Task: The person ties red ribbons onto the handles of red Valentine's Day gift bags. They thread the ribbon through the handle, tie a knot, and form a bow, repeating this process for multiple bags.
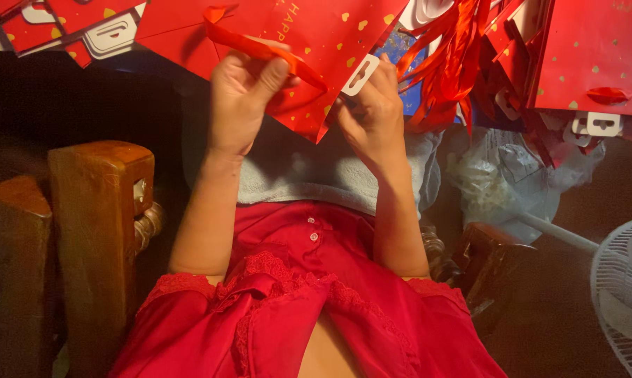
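Right now we see the left hand (240,94) pinching a red ribbon (260,47) between thumb and curled fingers, up near the top edge of a red gift bag (316,42) with gold specks. Fingers are closed on the ribbon, thumb pressed over it. The right hand (372,112) grips the bag's lower edge just beside a white plastic hang tab (360,74); its fingers are curled together on the paper, though we cannot tell whether they also touch the tab. The bag sits tilted above the lap, over a pale grey towel (295,178) and the red blouse (309,294).

Risks as we judge them: the ribbon runs taut across the bag front, so a hard pull from the left hand could tear the paper where the ribbon enters, or slip the ribbon free. The right-hand grip is on a corner, so the bag could crease or twist. Loose ribbons (445,66) hang close on the right, near the held one, and could snag or tangle. More red bags (596,56) crowd the top right and another stack (71,28) sits top left, easy to knock. A wooden chair arm (99,210) stands by the left elbow, and a white fan (627,294) sits lower right, well apart.
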`<state>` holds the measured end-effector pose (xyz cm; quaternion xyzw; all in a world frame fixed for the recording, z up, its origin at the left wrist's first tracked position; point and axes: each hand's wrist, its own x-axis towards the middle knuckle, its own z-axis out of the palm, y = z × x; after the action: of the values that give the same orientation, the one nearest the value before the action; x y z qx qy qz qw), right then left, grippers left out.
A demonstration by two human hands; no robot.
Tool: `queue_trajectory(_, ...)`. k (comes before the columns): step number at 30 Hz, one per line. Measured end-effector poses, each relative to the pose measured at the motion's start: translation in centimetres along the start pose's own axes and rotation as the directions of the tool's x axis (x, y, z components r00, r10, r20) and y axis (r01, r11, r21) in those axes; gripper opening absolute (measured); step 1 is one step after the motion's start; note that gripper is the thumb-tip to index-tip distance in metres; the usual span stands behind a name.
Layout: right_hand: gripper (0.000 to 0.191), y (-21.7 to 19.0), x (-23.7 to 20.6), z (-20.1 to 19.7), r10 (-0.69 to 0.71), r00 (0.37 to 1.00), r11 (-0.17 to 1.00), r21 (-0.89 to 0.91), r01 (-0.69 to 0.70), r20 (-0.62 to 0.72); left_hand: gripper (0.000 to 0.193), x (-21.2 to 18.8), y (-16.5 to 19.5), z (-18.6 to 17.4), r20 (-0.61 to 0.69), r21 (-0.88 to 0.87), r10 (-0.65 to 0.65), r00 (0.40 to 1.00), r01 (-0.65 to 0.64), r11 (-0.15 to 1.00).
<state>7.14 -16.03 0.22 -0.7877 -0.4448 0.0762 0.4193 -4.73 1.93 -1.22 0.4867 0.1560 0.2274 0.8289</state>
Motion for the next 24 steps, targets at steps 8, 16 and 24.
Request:
queue_trajectory(8,0.025,-0.7,0.2,-1.2,0.038,0.998,0.996,0.081,-0.042,0.046,0.015,-0.3,0.3,0.5,0.030,0.101,-0.032,0.999,0.029,0.995)
queue_trajectory(16,0.020,-1.7,0.8,-0.5,0.100,0.995,0.993,0.073,-0.098,-0.029,0.017,-0.4,1.1,0.7,0.060,0.128,-0.075,0.995,0.066,0.989)
queue_trajectory(24,0.017,-1.3,0.5,-0.5,0.103,0.994,0.993,0.064,-0.101,-0.043,0.015,-1.1,3.3,-2.1,-0.042,-0.082,0.028,0.999,-0.031,0.996)
